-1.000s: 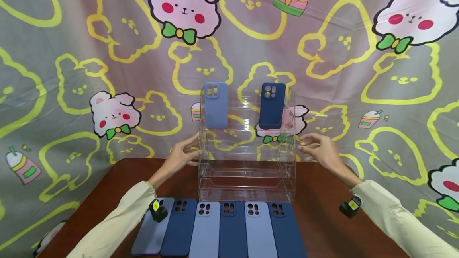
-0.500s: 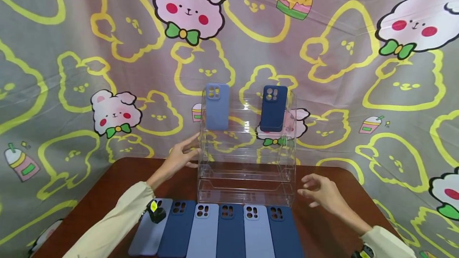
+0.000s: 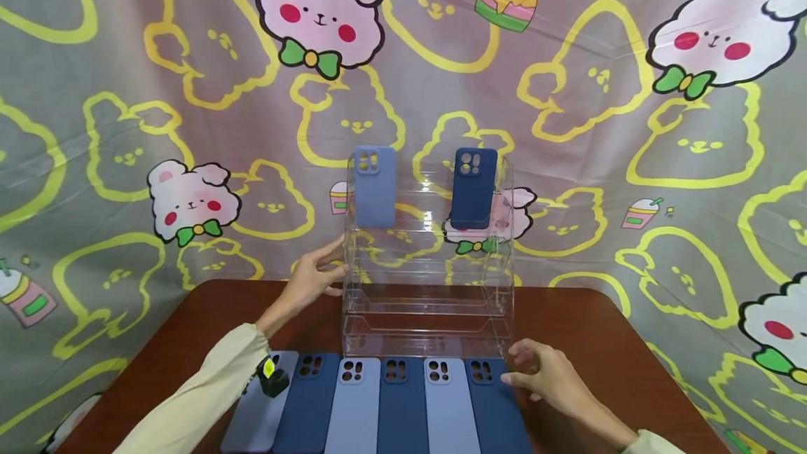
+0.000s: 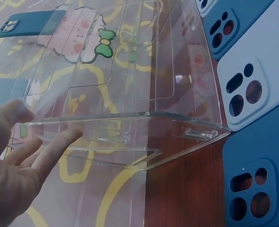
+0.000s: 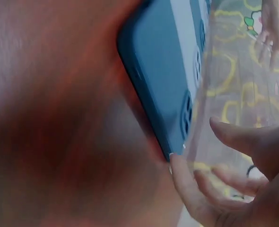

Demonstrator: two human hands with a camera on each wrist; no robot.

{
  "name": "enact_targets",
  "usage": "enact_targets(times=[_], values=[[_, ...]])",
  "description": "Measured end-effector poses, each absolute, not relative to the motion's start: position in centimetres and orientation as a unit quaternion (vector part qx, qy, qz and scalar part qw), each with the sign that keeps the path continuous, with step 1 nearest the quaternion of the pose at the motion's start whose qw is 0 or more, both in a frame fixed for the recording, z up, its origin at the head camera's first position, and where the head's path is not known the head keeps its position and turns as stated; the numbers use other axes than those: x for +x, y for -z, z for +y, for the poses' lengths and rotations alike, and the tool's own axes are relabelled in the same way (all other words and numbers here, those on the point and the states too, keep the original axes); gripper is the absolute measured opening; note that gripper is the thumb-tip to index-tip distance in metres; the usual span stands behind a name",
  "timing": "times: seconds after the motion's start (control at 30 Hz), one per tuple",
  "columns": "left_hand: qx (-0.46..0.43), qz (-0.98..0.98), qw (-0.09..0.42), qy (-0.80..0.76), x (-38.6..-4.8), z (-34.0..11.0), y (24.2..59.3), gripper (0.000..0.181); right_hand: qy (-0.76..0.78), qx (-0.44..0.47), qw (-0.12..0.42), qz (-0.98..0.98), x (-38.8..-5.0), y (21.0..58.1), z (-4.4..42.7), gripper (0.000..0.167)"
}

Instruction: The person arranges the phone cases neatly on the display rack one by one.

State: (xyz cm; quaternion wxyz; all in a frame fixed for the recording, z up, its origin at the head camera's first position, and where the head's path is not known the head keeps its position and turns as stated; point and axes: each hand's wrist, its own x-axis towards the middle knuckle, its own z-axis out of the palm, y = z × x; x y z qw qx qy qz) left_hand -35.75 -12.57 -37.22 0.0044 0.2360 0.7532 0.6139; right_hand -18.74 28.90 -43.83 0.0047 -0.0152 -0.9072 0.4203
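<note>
A clear tiered rack point(image 3: 429, 300) stands on the table, holding a light blue phone case point(image 3: 375, 191) at its upper left and a dark blue case point(image 3: 473, 191) at its upper right. My left hand point(image 3: 309, 282) touches the rack's left side with spread, fairly straight fingers; the left wrist view shows the fingers point(image 4: 59, 146) along the clear side panel. At the upper corner of the rightmost dark blue case point(image 3: 501, 405) in the front row is my right hand point(image 3: 555, 380), thumb and fingers apart. In the right wrist view a fingertip point(image 5: 173, 161) meets that case's corner point(image 5: 170, 149).
More cases lie side by side before the rack, alternating light blue point(image 3: 356, 405) and dark blue point(image 3: 402, 405). The brown table point(image 3: 592, 321) extends to both sides. Behind it hangs a patterned cloth point(image 3: 441, 90) with cartoon figures.
My right hand has come down from beside the rack's right side to the rightmost case in the front row. My left hand has stayed at the rack's left side.
</note>
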Motion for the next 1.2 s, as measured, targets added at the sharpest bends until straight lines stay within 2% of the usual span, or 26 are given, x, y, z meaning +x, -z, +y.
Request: enact_targets(times=[0.17,0.43,0.63,0.77,0.97,1.1,1.2], values=[[0.232,0.757,0.001,-0.610,-35.6,-12.6,37.4,0.067,-0.401,-0.068,-0.013,-0.913,-18.3,45.4,27.5,0.077],[0.221,0.761,-0.013,-0.610,-35.3,-12.4,37.6,0.067,-0.292,-0.064,-0.033,-0.954,-18.4,46.6,26.3,0.080],[0.222,0.762,-0.022,-0.607,-35.5,-12.3,37.6,0.068,-0.334,-0.070,-0.046,-0.939,-18.5,46.0,26.0,0.075],[0.225,0.760,-0.014,-0.610,-35.5,-12.3,37.6,0.067,-0.299,-0.070,-0.057,-0.950,-18.4,45.9,26.2,0.070],[0.218,0.758,-0.012,-0.615,-35.3,-12.4,37.7,0.067,-0.255,-0.060,-0.063,-0.963,-20.0,48.7,28.2,0.065],[0.223,0.759,-0.013,-0.612,-35.4,-12.4,37.6,0.067,-0.307,-0.054,-0.124,-0.942,-21.1,49.2,29.6,0.058],[0.226,0.757,-0.014,-0.613,-35.5,-12.3,37.5,0.067,-0.356,-0.060,-0.182,-0.914,-21.2,46.8,29.5,0.046]])
